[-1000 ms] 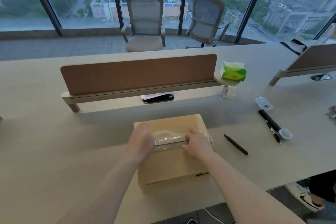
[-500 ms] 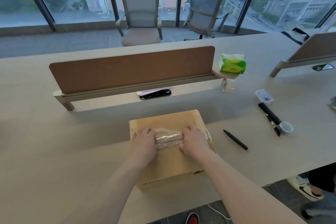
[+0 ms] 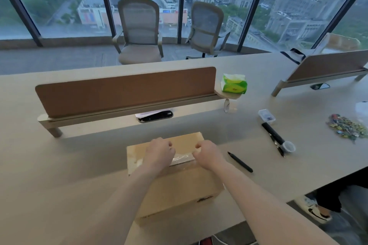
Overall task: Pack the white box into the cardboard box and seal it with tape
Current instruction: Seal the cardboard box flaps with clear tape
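A long pale desk [image 3: 59, 175] runs before tall windows over a city. Near its front edge sits the closed cardboard box [image 3: 175, 183], clear tape [image 3: 182, 158] (shiny, wrinkled) laid along its top seam. The left hand [image 3: 159, 154] and right hand [image 3: 207, 155] rest on the lid either side of the tape, fingers curled, pressing down, gripping nothing. Just right of the box lies a black pen [image 3: 240, 161]; beyond stands a brown divider [image 3: 125, 90].
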### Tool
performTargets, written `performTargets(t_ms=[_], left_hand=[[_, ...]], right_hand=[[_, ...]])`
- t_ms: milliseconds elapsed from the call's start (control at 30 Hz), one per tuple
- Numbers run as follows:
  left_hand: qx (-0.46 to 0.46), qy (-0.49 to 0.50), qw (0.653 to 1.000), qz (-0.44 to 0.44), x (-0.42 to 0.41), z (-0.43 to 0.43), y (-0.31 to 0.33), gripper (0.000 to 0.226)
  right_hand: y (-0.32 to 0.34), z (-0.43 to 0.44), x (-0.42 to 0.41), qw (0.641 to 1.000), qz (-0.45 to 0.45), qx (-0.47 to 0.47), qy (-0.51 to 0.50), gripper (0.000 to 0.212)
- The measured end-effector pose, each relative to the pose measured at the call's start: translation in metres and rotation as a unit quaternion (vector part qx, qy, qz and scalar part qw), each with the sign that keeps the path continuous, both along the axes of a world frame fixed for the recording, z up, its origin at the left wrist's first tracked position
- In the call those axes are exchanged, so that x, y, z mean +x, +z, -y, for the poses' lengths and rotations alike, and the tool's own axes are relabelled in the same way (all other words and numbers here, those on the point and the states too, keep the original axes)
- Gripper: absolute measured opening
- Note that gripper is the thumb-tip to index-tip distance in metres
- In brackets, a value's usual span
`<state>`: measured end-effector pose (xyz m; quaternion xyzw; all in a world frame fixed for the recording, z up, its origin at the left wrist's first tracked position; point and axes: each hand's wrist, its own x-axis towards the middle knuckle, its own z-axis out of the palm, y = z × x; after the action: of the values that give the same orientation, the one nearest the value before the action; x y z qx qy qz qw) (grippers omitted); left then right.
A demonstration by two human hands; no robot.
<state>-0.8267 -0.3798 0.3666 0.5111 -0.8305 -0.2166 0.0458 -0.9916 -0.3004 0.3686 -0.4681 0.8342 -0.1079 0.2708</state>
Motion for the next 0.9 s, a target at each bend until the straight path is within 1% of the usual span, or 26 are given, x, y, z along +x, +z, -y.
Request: performTargets(t_ms=[100, 233, 333, 400, 533, 667, 800, 900], left_hand=[[0.047, -0.013, 0.998, -0.039, -0.030, 0.008, 0.012, 0.032], [0.089, -0.026, 0.992, -0.082, -0.082, 0.020, 0.021, 0.026], [0.114, -0.021, 0.987, -0.111, -0.129, 0.032, 0.020, 0.022], [0.130, -0.015, 0.985, -0.112, -0.163, 0.042, 0.015, 0.021], [0.159, 0.020, 0.979, -0.125, -0.232, 0.068, 0.006, 0.019], [0.163, 0.074, 0.972, -0.154, -0.291, 0.091, 0.002, 0.015], [0.206, 0.132, 0.951, -0.189, -0.337, 0.118, -0.012, 0.008], [0.221, 0.158, 0.943, -0.193, -0.364, 0.136, -0.023, 0.008]], right_hand=[[0.006, 0.005, -0.030, 0.999, 0.010, -0.037, -0.023, 0.037], [0.010, 0.014, -0.079, 0.993, 0.029, -0.088, -0.068, 0.022], [0.006, 0.025, -0.121, 0.986, 0.060, -0.106, -0.111, 0.018], [0.002, 0.035, -0.154, 0.981, 0.076, -0.115, -0.136, 0.017], [-0.008, 0.062, -0.227, 0.969, 0.099, -0.118, -0.193, 0.017], [-0.021, 0.095, -0.292, 0.953, 0.129, -0.118, -0.247, 0.014], [-0.032, 0.131, -0.333, 0.933, 0.194, -0.116, -0.281, 0.011], [-0.044, 0.157, -0.351, 0.914, 0.243, -0.108, -0.305, 0.016]])
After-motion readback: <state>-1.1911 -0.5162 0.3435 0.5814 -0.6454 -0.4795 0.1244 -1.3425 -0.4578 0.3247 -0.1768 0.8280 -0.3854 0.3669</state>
